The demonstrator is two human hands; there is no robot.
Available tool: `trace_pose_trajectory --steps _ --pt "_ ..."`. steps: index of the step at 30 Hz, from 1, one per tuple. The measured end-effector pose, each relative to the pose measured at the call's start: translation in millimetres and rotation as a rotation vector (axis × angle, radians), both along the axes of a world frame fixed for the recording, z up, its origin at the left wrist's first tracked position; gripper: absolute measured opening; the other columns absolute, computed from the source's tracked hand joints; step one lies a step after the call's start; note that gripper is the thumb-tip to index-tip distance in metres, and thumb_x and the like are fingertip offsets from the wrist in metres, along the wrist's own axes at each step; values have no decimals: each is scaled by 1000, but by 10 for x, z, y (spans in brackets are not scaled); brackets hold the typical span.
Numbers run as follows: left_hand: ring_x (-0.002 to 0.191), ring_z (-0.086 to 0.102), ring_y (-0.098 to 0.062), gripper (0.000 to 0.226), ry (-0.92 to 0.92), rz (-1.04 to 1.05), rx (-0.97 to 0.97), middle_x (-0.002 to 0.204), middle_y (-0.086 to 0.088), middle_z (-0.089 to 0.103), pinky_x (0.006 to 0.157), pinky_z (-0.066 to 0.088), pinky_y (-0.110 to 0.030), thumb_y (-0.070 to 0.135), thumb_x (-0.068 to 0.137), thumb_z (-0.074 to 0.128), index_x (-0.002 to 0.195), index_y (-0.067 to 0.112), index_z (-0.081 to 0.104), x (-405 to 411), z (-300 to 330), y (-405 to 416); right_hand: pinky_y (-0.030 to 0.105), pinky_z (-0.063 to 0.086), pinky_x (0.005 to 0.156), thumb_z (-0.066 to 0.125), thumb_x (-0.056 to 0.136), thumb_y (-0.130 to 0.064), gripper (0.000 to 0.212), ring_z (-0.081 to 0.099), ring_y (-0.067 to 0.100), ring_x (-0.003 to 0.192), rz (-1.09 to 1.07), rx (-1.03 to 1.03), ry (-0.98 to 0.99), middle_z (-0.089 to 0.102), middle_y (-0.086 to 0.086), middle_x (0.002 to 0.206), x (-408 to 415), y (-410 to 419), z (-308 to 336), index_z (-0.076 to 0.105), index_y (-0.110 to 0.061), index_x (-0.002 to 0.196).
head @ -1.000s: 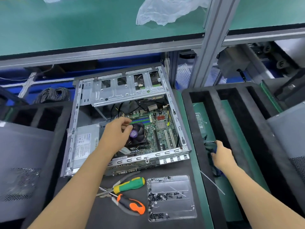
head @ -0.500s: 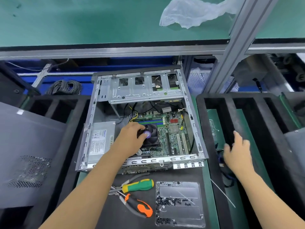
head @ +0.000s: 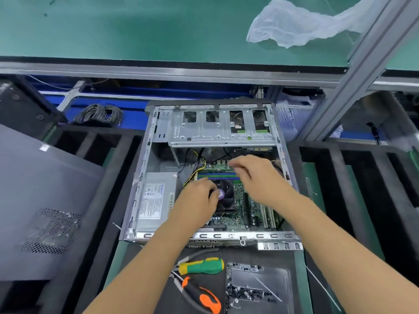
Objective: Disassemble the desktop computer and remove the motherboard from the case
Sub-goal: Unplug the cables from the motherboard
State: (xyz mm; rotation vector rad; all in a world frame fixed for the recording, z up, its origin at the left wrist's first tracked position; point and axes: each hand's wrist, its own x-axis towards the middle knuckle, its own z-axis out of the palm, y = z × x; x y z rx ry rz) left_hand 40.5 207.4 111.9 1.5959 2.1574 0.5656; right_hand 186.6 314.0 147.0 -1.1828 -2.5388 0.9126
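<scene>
**Open desktop case, both hands inside, motherboard seated**

While the case [head: 145, 168] lies on its side with the side panel off, the motherboard [head: 247, 214] sits flat in its right half, under both hands.

- Left hand [head: 195, 200]: reaches in over the near rim. Fingers are curled down onto the black CPU fan [head: 226, 198], at its left and upper edge, beside the purple hub sticker. Whether they clasp the fan or only rest on it cannot be told.
- Right hand [head: 256, 177]: held over the far part of the board, above the blue and green memory slots [head: 217, 176]. Fingers are bent and blurred; grip state cannot be told, and nothing is visibly held.
- Power supply [head: 154, 200]: grey box with white label, in the left near corner of the case, just beside the left hand.
- Drive cage [head: 217, 132]: silver, with 4 cut-outs, spanning the far end above the board.
- Yellow and black wires [head: 197, 168]: run from behind the cage toward the memory slots.
- Screwdriver [head: 201, 266]: green and yellow handle, on the mat in front of the case.
- Pliers [head: 204, 295]: orange and black handles, just nearer than the screwdriver.
- Clear tray [head: 288, 288]: right of the tools, holding many small dark screws.
</scene>
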Motion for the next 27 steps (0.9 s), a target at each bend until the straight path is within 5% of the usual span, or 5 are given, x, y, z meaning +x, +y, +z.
trace_pose_trajectory --steps 9,12,18,22,27 --pt "79 60 -14 8 37 195 446 86 4 67 74 49 -28 19 93 63 96 13 69 -506 352 -123 48 36 103 46 85 11 62 37 32 123 390 61 -315 46 1 144 -945 204 -571 51 -21 139" --pt "95 60 -14 15 -38 301 351 97 8 67 87 49 -33 18 97 56 107 18 67 -754 340 -89 49 33 104 44 86 7 72 30 34 133 445 161 -455 28 0 158 -1018 312 -691 36 -26 149" --pt "99 59 -16 21 4 243 194 102 4 68 87 48 -32 15 99 50 108 17 69 -886 319 54 46 46 94 54 93 -2 53 52 39 112 263 165 -292 52 17 130 -958 386 -790 37 -13 142" --pt "97 59 -30 22 224 -7 -177 109 -9 66 81 48 -39 13 98 46 110 14 65 -790 354 370 43 46 89 57 97 -17 28 54 37 106 -46 3 -246 53 18 119 -920 361 -812 51 -3 121" --pt "114 54 -37 39 375 -153 -627 130 -15 53 88 44 -44 23 98 49 133 6 43 -642 156 817 43 34 107 45 99 -10 44 44 33 128 5 -187 -254 55 7 137 -932 379 -795 48 -26 140"
